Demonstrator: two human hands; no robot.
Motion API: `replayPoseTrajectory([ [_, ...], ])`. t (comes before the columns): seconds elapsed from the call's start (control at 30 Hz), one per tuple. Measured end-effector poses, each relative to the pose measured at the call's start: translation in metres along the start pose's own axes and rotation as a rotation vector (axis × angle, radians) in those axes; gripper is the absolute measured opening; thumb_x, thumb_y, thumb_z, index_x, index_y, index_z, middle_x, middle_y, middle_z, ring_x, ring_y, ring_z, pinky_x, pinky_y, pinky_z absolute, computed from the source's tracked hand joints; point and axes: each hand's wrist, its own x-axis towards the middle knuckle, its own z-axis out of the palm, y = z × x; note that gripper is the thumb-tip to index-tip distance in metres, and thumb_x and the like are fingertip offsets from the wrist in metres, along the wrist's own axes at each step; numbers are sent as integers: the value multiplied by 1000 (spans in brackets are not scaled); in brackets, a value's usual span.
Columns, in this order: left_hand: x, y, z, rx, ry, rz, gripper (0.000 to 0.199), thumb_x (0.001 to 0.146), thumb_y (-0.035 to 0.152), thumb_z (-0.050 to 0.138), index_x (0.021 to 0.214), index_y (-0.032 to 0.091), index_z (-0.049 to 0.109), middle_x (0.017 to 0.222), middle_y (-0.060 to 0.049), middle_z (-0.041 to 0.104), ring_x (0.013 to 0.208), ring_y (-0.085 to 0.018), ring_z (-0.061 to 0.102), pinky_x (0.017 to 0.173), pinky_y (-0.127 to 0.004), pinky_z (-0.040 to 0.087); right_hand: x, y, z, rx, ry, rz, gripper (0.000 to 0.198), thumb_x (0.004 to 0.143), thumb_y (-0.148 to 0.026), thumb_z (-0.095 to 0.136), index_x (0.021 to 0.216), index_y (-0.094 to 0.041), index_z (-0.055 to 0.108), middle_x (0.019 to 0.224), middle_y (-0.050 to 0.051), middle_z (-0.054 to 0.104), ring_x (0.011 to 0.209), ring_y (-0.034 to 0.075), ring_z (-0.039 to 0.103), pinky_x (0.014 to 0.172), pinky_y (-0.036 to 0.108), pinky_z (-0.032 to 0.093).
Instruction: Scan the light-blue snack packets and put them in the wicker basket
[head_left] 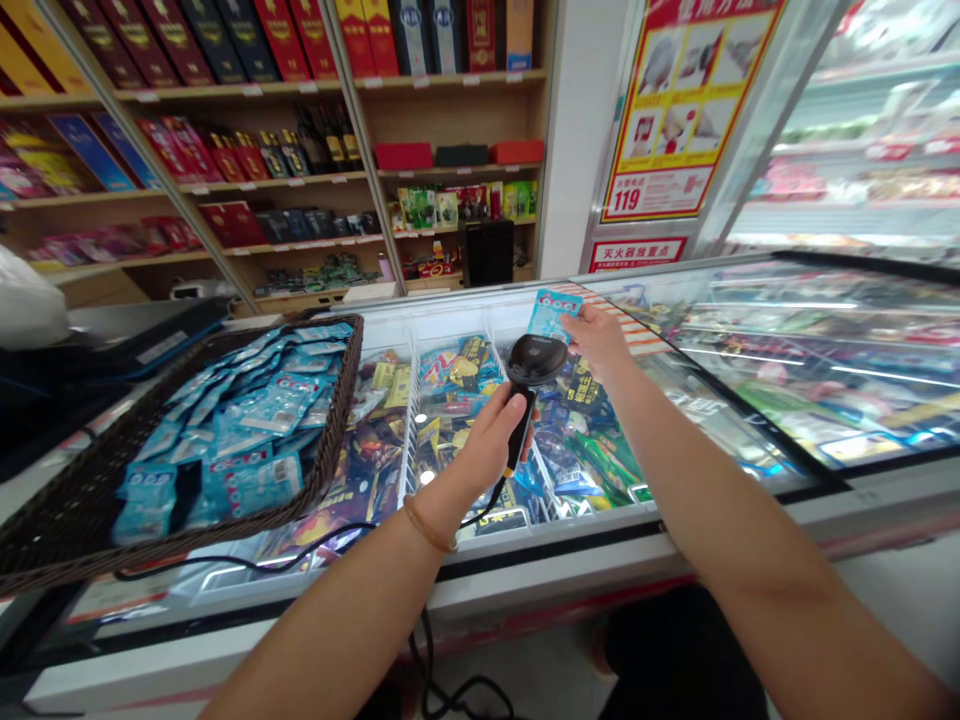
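My left hand (489, 440) is wrapped round the handle of a black barcode scanner (537, 358), its head pointing away from me. Just beyond the scanner, my right hand (598, 338) pinches a small light-blue packet (553, 313) by its right side. The packet is held up over the glass-topped freezer (525, 560), close to the scanner head. To the left, a dark brown wicker basket (341, 420) holds many similar blue packets (255, 485), heaped and overlapping. The scanner's black cable (315, 548) runs left across the freezer, and part of it hangs down in front.
Frozen goods in wire baskets show through the freezer glass. An orange-striped sheet (626, 322) lies on top behind my right hand. Shelves (292, 88) of boxes and bottles stand behind. A white bag (30, 305) sits at far left; a second freezer (862, 350) extends right.
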Motion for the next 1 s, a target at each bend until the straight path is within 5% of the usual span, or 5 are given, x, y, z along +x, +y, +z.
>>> replayPoseTrajectory([
  [0.27, 2, -2, -2, -21, -1, -12, 53, 75, 66, 67, 97, 19, 52, 84, -3, 62, 46, -8, 49, 41, -24, 38, -1, -1, 0, 3, 9, -16, 35, 71, -45, 78, 92, -20, 68, 68, -1, 70, 67, 16, 66, 59, 24, 48],
  [0.63, 2, -3, -2, -31, 0, -20, 54, 75, 64, 68, 100, 18, 53, 82, -2, 61, 46, -8, 49, 41, -23, 37, -1, -1, 0, -6, 24, -29, 24, 76, -36, 72, 93, -19, 68, 72, 1, 72, 63, 15, 65, 53, 21, 46],
  [0.83, -1, 14, -1, -17, 199, 33, 52, 75, 64, 68, 94, 19, 52, 78, 1, 58, 45, -7, 49, 38, -22, 37, -4, 7, 15, 38, 78, 132, 18, 75, -30, 74, 85, -19, 64, 69, -2, 68, 65, 14, 65, 63, 25, 53],
  [1.0, -20, 62, -22, -52, 368, 53, 47, 78, 64, 65, 87, 19, 51, 69, 2, 56, 42, -8, 48, 36, -21, 35, -9, -5, 65, 24, -17, 261, 21, 76, -23, 77, 69, -19, 58, 58, -4, 62, 56, 12, 61, 63, 26, 55],
])
